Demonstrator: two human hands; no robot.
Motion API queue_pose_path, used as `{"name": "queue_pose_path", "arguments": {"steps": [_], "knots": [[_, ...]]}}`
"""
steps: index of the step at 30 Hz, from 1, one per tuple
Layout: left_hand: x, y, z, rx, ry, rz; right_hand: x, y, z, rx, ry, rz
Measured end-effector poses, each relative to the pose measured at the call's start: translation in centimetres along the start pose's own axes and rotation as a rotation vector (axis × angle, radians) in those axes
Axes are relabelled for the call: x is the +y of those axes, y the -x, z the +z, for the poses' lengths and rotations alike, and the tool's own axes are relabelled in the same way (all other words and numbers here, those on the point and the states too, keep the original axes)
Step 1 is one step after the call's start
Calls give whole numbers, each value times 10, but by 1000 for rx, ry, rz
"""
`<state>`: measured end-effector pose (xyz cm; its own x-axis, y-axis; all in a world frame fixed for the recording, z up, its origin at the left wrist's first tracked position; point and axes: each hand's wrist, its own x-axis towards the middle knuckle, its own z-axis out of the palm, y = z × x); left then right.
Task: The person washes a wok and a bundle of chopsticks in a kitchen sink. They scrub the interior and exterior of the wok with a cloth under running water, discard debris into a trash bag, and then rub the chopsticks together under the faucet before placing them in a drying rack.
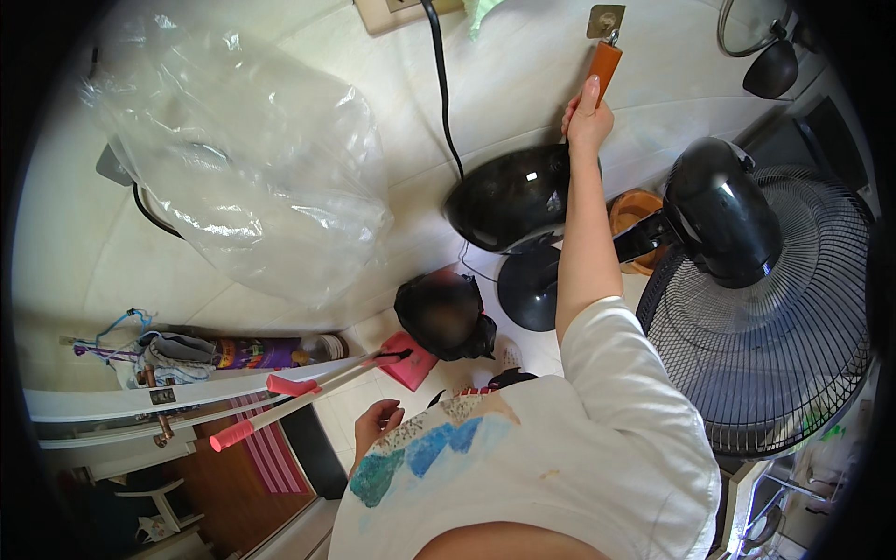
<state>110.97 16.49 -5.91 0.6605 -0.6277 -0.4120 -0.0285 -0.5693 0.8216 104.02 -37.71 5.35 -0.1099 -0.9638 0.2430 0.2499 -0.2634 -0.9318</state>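
My right hand (589, 120), on the outstretched arm, is closed around the orange-brown handle (606, 63) of a black wok (514, 199). The handle's metal loop is at a square adhesive wall hook (606, 21); whether it hangs on the hook or only touches it, I cannot tell. The wok is upright against the tiled wall, its dark rounded side showing, partly hidden by my forearm. Down by my side, my left hand (378, 421) has loosely curled fingers and no visible object in it; the shirt hides part of it.
A large black fan (770, 308) stands close on the right, its base (528, 287) below the wok. A clear plastic bag (259, 168) hangs at left. Below are a bin lined with a black bag (444, 315), a pink dustpan (409, 360), long pink-ended handles (231, 435) and a wooden bucket (633, 210).
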Motion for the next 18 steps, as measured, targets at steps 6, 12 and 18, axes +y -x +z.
{"name": "queue_pose_path", "arguments": {"steps": [6, 12, 18], "knots": [[5, 6, -1, 3, 27, -55, 1, -5, -4, 6, 116, -10], [-11, 7, -3, 59, -29, -66, 16, 2, -4, 74, 210, -101], [5, 6, -9, 24, -72, -63, 0, -9, -7, 54, 129, -100]]}}
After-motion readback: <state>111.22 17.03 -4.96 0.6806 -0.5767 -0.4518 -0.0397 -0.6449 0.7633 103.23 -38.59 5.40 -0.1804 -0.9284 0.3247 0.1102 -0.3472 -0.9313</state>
